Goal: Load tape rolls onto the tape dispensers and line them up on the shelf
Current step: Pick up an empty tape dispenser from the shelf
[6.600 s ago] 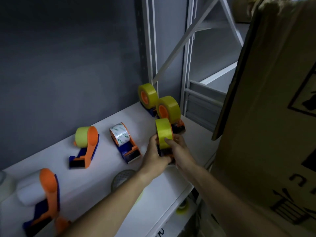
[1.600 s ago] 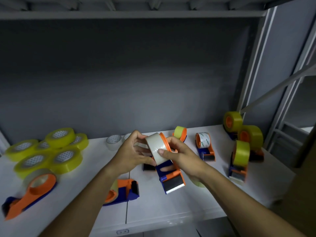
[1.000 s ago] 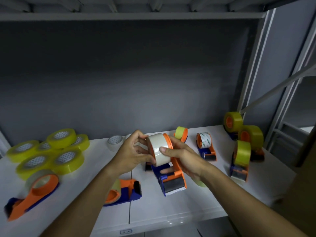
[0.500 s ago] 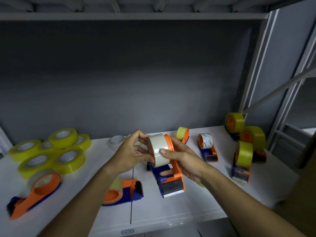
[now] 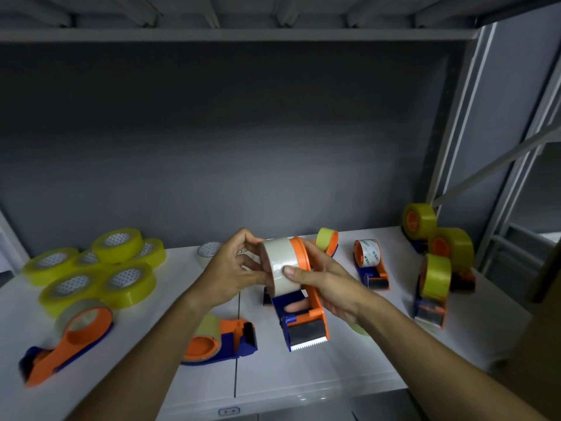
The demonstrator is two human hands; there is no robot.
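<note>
Fingers of left hand (image 5: pixel 233 273) pinch white tape roll (image 5: pixel 280 265); right hand (image 5: pixel 329 282) fingers curl around orange-blue dispenser (image 5: pixel 303 314), thumb on roll, held above shelf (image 5: pixel 303 378) centre. Yellow rolls (image 5: pixel 97 275) piled far left; loaded dispensers (image 5: pixel 434 268) right.

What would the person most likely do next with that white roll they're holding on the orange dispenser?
Probably press the white tape roll fully onto the orange dispenser. The left hand pinches the roll's side while the right hand grips the dispenser, both above the shelf.
</note>
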